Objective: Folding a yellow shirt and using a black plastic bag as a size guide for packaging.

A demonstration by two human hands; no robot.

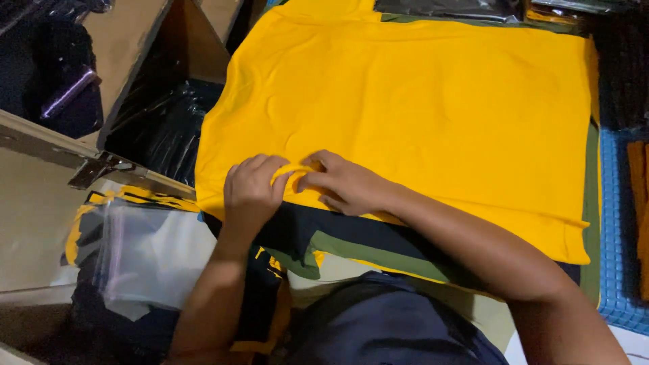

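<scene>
While both hands pinch a small fold, left hand (251, 192) and right hand (341, 182) fingers closed on yellow shirt (419, 94), green cloth (358, 250) beneath.

I see a yellow shirt (419, 94) spread flat, filling most of my view and lying on top of a stack of other folded clothes. Its cloth is smooth apart from soft creases, and its near edge runs slanting from lower left to lower right. At the middle of that near edge a small fold of yellow cloth is bunched up and lifted off the pile.
</scene>
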